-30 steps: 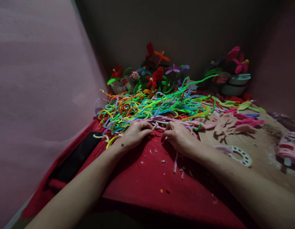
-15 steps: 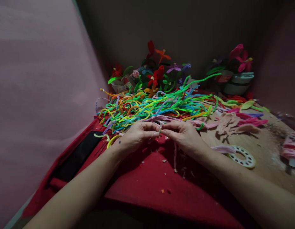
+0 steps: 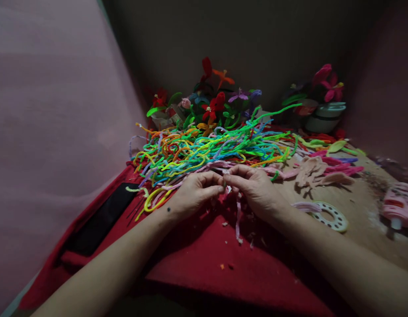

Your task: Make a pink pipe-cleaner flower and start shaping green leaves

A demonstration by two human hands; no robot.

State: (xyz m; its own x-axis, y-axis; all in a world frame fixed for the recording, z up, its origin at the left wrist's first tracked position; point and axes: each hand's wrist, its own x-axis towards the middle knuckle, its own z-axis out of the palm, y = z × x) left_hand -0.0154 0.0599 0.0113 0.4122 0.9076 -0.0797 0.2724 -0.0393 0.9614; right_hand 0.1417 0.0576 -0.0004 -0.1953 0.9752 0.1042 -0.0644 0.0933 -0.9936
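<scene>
My left hand (image 3: pixel 194 196) and my right hand (image 3: pixel 255 189) meet fingertip to fingertip over the red cloth (image 3: pixel 204 259). Both are pinched on a small piece of pale pink pipe cleaner (image 3: pixel 237 218), whose tail hangs down from my right hand to the cloth. Just beyond my hands lies a big tangled heap of coloured pipe cleaners (image 3: pixel 210 147) in green, yellow, orange, blue and pink.
Finished pipe-cleaner flowers (image 3: pixel 213 103) stand at the back, and a pot with pink flowers (image 3: pixel 326 114) at the back right. Peach and pink petal shapes (image 3: pixel 319 171), a white ring with holes (image 3: pixel 331 218) and a pink tool (image 3: pixel 398 207) lie to the right. A black flat object (image 3: pixel 101 222) lies to the left.
My hands rose from the cloth and came together, pinching the pink pipe cleaner between them. Its tail now hangs from my right hand.
</scene>
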